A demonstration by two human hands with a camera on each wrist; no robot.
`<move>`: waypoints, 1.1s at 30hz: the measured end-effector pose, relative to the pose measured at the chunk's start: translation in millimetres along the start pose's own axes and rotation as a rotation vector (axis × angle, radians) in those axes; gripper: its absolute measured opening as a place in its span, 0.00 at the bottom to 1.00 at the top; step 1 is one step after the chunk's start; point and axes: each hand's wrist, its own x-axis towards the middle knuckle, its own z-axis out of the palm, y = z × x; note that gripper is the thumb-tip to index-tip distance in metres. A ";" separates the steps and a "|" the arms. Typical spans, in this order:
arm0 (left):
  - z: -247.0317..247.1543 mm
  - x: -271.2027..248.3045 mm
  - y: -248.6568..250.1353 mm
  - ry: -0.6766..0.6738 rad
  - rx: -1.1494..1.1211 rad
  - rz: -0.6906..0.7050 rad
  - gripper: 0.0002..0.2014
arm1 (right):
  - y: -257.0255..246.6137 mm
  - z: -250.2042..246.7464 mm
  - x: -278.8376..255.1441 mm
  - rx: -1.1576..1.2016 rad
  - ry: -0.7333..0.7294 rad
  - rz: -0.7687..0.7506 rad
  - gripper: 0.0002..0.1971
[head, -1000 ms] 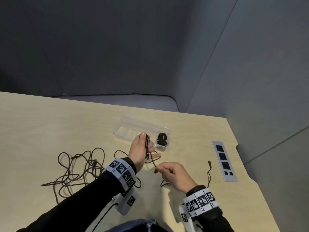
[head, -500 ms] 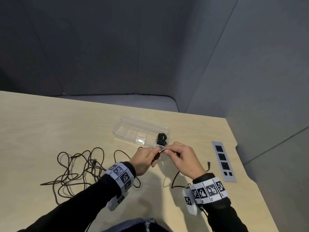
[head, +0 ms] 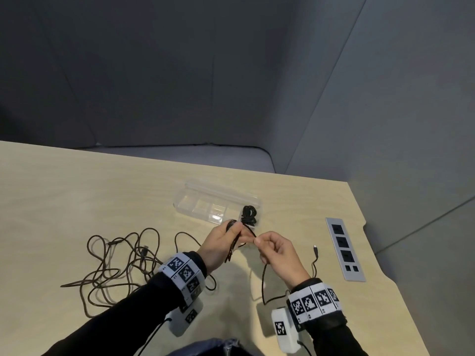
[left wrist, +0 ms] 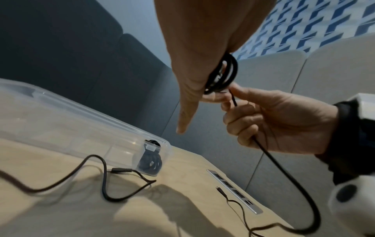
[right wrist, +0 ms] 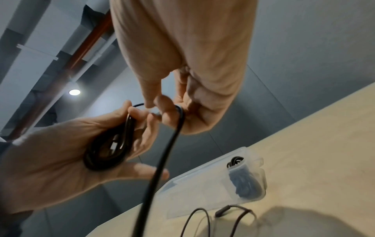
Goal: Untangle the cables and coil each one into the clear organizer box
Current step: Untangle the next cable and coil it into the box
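Note:
My left hand [head: 237,231] holds a small coil of black cable [head: 231,249] above the table, its loops lying across the palm [right wrist: 109,149]. Just to its right, my right hand [head: 257,241] pinches the same cable's loose strand [left wrist: 233,100] between thumb and forefinger. That strand hangs down to the table and ends in a small plug [head: 315,250]. The clear organizer box [head: 195,204] lies open just beyond my hands. Its rightmost compartment holds another coiled black cable [head: 248,214].
A loose tangle of brown cable [head: 115,265] sprawls on the table to the left of my left arm. A grey socket strip [head: 344,249] is set into the table on the right, close to the table's notched right edge.
My right hand rose from near the table up to the left hand, bringing the strand onto the coil, then drew slightly back to the right. The left hand dropped a little.

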 end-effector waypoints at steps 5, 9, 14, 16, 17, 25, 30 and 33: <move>-3.5 9.0 3.4 0.158 -0.237 -0.088 0.13 | 12.9 4.6 -4.9 -0.099 -0.076 0.187 0.17; -0.6 9.4 15.5 0.203 -0.256 -0.081 0.12 | 7.4 17.5 -16.8 -0.430 -0.195 0.167 0.24; -14.7 19.3 8.7 0.316 -0.086 -0.107 0.14 | -20.9 15.3 -25.3 -0.389 -0.337 0.104 0.17; -22.1 19.7 2.7 0.312 0.189 -0.050 0.18 | -35.3 7.0 -24.3 -0.371 -0.372 0.051 0.09; -24.5 19.1 -0.1 0.279 0.357 -0.023 0.19 | -41.5 3.6 -22.5 -0.383 -0.372 0.015 0.08; -9.9 -0.6 -9.5 -0.113 0.410 -0.113 0.32 | -44.6 -8.3 8.3 -0.575 -0.027 -0.212 0.02; -12.4 -7.3 -12.1 -0.306 0.330 -0.113 0.13 | -31.8 -16.1 16.1 -0.471 0.081 -0.109 0.12; -13.1 -6.9 -11.1 -0.223 0.138 -0.158 0.13 | -26.0 -21.4 19.2 -0.331 0.083 -0.080 0.09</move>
